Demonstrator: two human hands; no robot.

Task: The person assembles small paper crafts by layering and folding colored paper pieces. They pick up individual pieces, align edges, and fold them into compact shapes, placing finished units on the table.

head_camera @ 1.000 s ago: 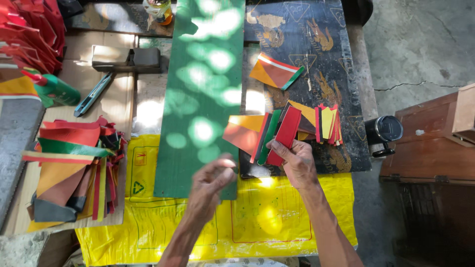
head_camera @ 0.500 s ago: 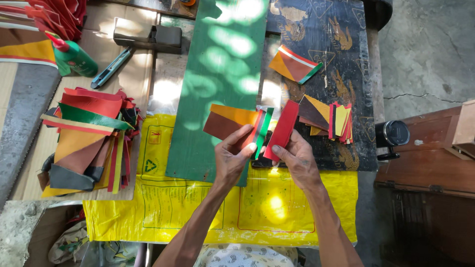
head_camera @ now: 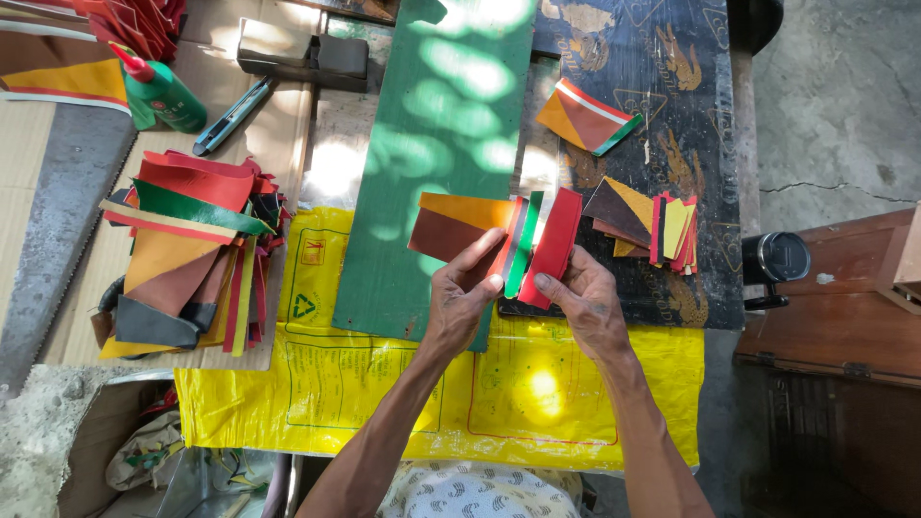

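Head view: left hand [head_camera: 459, 305] & right hand [head_camera: 587, 305] fingers pinched shut on fanned stack of coloured sheets [head_camera: 499, 240] (orange, brown, green, red), held just above green board [head_camera: 432, 163] on surface; looked thin, light, floppy, prob. slippery between layers, best gripped at lower edges.

Bare forearms, unsleeved; white patterned garment at the lap.
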